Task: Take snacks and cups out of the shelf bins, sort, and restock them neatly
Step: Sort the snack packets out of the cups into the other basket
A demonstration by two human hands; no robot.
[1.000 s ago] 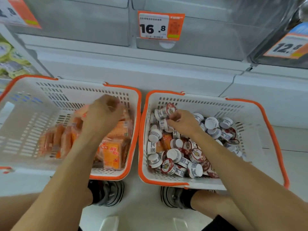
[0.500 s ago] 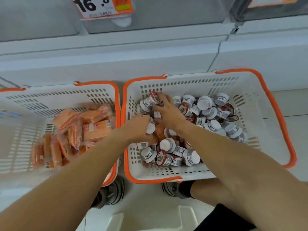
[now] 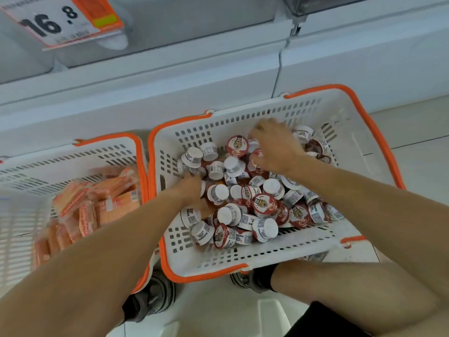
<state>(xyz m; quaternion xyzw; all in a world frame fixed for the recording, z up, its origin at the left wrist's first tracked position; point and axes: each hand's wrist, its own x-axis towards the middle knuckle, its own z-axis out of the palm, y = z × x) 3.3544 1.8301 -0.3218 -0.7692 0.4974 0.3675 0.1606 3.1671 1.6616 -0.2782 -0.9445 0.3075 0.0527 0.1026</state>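
Observation:
Several small white cups with red tiger lids (image 3: 264, 205) lie jumbled in the right white basket with an orange rim (image 3: 243, 117). My left hand (image 3: 192, 193) is pushed down among the cups at the basket's left side, and its fingertips are buried between them. A bit of orange wrapper (image 3: 213, 204) shows beside those fingers. My right hand (image 3: 277, 147) lies palm down on the cups at the back of the pile with its fingers spread. The left basket (image 3: 73, 156) holds several orange snack packs (image 3: 104, 198).
The two baskets sit side by side on a pale floor against a white shelf base. A price tag reading 16.8 (image 3: 60, 23) hangs on the shelf above. My shoes (image 3: 155, 295) stand just under the baskets' near rims.
My left hand has moved from the snack basket into the cup basket and sunk deeper into the pile. My right hand has shifted to the back right of the cups.

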